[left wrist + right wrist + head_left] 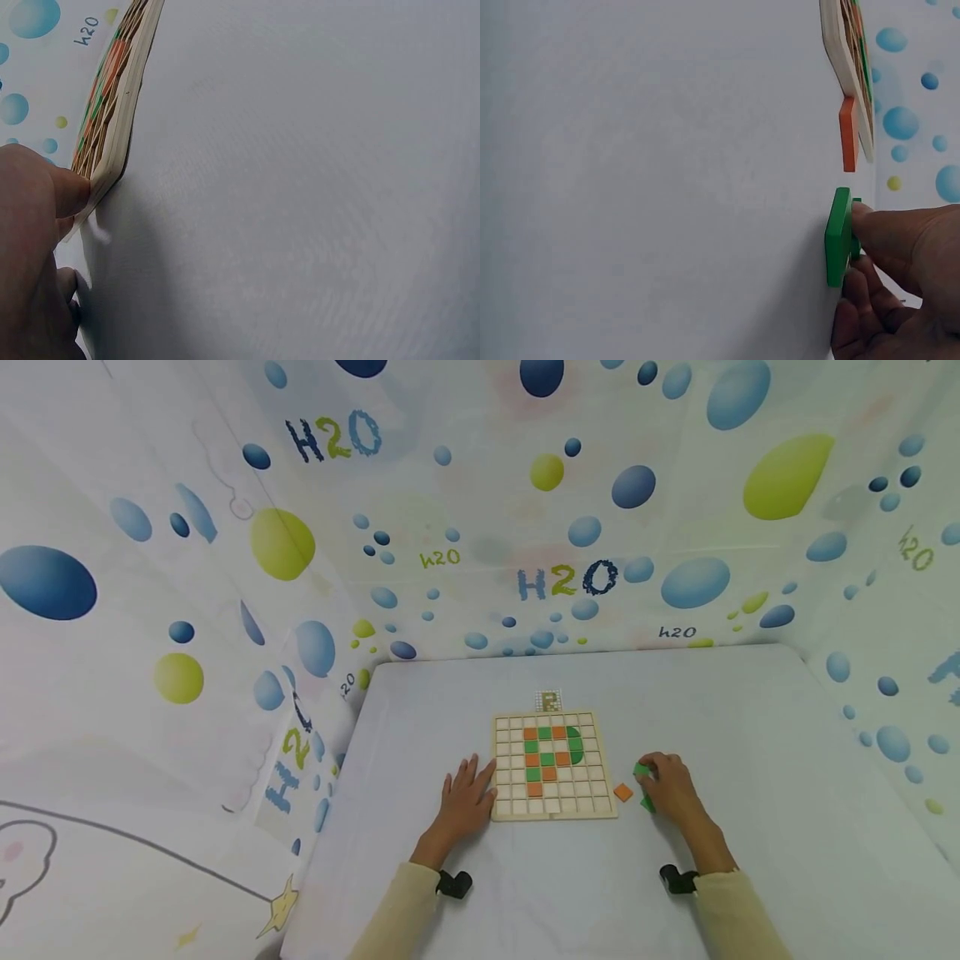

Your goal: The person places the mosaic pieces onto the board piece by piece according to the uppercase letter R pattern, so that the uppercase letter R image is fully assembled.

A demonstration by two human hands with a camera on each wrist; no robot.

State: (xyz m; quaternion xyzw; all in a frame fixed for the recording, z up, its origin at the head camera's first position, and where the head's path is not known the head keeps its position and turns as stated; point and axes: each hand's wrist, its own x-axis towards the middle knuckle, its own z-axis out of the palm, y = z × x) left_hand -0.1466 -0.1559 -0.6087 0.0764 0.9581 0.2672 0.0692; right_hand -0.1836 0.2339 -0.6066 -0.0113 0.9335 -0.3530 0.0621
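Observation:
A square wooden grid board [513, 806] lies on the table, with orange and green tiles set in a P shape. My left hand [467, 802] rests by its left edge, fingers extended, with the thumb touching the frame near the corner [112, 161]. To the right of the board, my right hand [672, 789] pinches a green tile [641, 769] between thumb and fingers; its full outline is hidden. Another green tile [838, 238] lies just in front of that hand. Between it and the board sits a loose orange tile [623, 792].
A small pattern card [549, 700] showing a P lies beyond the board's far edge. White cloth covers the table [420, 718]. Printed sheets [480, 510] with blue and green drops rise behind and at the sides.

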